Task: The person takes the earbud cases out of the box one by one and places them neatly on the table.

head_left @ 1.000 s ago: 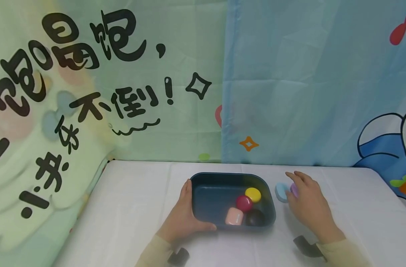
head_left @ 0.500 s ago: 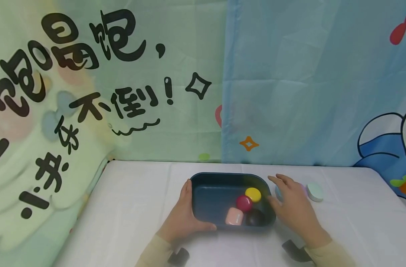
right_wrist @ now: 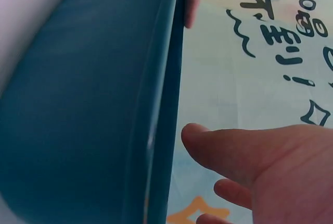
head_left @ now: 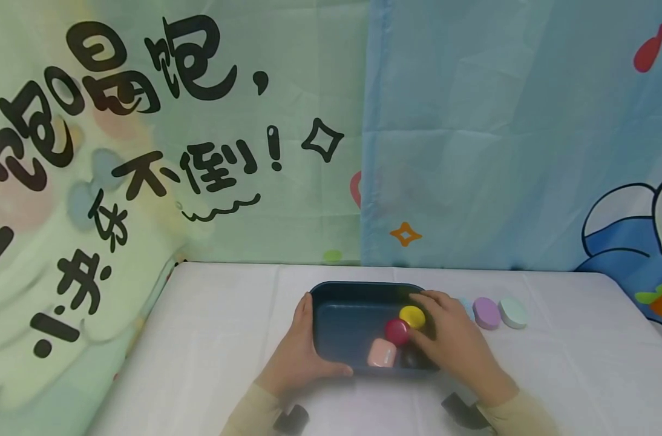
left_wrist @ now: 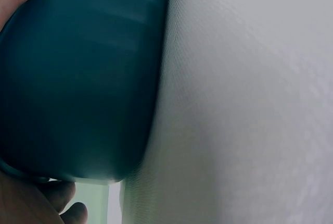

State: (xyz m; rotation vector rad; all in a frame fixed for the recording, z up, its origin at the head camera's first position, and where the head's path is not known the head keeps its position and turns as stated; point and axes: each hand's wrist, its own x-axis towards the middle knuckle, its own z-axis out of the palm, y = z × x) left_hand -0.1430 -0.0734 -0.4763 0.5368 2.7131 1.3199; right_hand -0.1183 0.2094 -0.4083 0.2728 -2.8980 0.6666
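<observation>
A dark blue rectangular box (head_left: 342, 303) stands on the white table. My left hand (head_left: 307, 348) holds its left end, fingers along the left side and thumb along the front; the left wrist view shows the box's wall (left_wrist: 88, 78) close up. Inside, toward the right, lie a yellow round piece (head_left: 412, 317), a crimson round piece (head_left: 397, 332), a pink rounded square piece (head_left: 382, 353) and a black piece (head_left: 412, 358), partly covered. Over the box's right end reaches my right hand (head_left: 453, 339), thumb apart from the fingers, near the yellow and crimson pieces. Nothing shows in its grasp.
Right of the box, a light blue disc (head_left: 466, 307), partly hidden by my right hand, a purple disc (head_left: 486, 313) and a mint disc (head_left: 513, 313) sit in a row on the table (head_left: 222, 339). A printed curtain (head_left: 472, 151) hangs behind the table's back edge.
My right hand has moved left from above the discs to over the box's right end, uncovering the mint and purple discs. The left hand and the box stay put.
</observation>
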